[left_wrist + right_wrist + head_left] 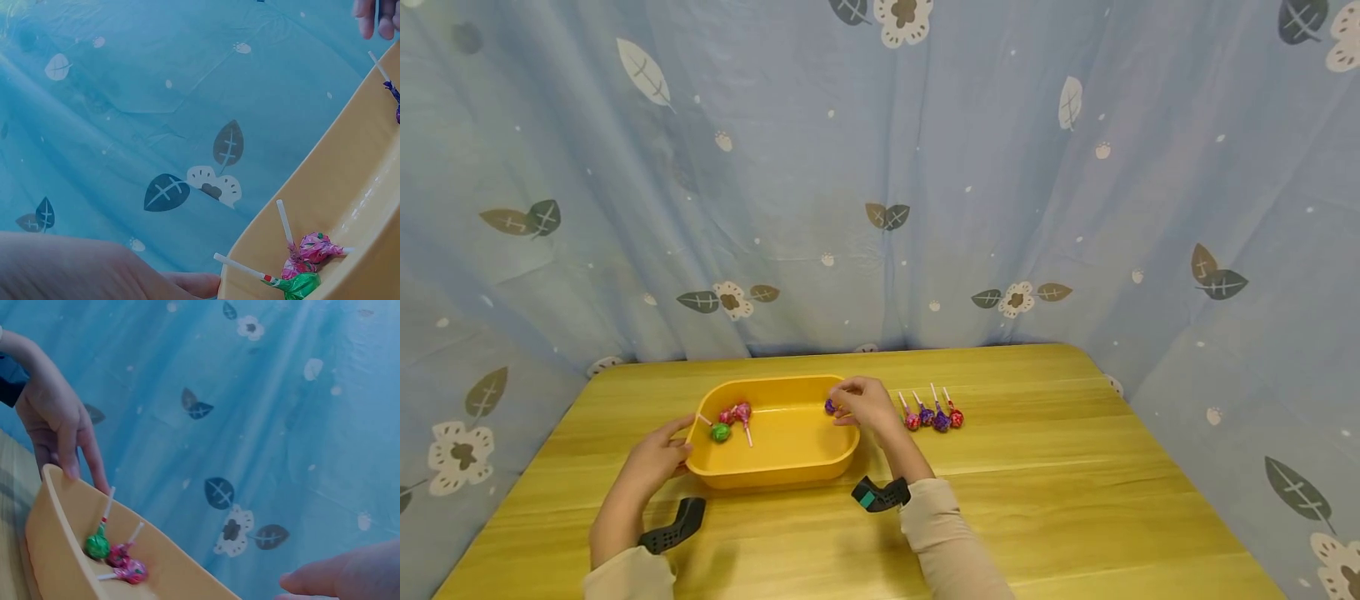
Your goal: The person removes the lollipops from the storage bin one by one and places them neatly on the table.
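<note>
At the tray's left end my left hand [653, 454] rests its fingers against the rim, fairly straight and spread. The yellow tray [775, 477] holds a green-wrapped lollipop [721, 432] and two pink ones [133, 572] in its left part. A purple lollipop [392, 90] leans inside the right end, stick upward. Just over that end is my right hand [867, 403]. In the left wrist view its fingertips appear slightly apart from the purple lollipop's stick, and I see nothing held. The right wrist view shows only part of this hand [350, 575].
To the right of the tray, several lollipops [942, 422] in red and purple wrappers lie in a row on the wooden table [1037, 500], sticks pointing away. A blue patterned curtain [790, 167] hangs behind the table's far edge. Each wrist carries a black camera mount [882, 495].
</note>
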`<state>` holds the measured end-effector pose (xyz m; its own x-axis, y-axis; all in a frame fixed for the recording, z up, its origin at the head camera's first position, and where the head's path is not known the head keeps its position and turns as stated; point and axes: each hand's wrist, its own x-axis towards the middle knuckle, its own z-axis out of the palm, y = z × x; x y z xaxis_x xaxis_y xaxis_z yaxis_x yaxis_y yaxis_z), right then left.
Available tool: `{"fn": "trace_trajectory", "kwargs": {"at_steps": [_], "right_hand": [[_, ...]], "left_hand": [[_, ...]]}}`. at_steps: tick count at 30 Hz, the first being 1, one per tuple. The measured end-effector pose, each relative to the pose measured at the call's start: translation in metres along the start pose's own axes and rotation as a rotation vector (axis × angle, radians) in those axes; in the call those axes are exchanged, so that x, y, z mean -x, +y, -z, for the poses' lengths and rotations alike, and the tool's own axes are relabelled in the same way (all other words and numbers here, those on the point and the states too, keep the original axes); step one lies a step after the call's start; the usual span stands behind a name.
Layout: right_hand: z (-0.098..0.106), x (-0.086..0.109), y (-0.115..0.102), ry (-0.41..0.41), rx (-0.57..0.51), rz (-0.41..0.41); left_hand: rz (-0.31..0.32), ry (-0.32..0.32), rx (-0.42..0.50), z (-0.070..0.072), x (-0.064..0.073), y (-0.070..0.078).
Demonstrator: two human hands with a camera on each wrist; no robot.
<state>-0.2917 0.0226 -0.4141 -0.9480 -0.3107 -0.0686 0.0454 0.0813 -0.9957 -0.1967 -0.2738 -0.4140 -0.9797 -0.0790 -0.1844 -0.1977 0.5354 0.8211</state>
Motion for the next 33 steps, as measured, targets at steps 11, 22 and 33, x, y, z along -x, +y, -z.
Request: {"fn": "trace_trajectory", "kwargs": {"at_steps": [11, 22, 33], "right_hand": [[-0.036, -0.017, -0.001, -0.050, 0.024, -0.015], [-0.060, -0.038, 0.004, -0.074, -0.001, -0.104], [-0.085, -0.059, 0.006, -0.114, -0.137, -0.253]], "left_hand": [[0.010, 0.008, 0.008, 0.000, -0.001, -0.003], [0.003, 0.018, 0.007, -0.001, -0.001, -0.001], [-0.007, 0.012, 0.005, -0.001, 0.000, 0.000]]}}
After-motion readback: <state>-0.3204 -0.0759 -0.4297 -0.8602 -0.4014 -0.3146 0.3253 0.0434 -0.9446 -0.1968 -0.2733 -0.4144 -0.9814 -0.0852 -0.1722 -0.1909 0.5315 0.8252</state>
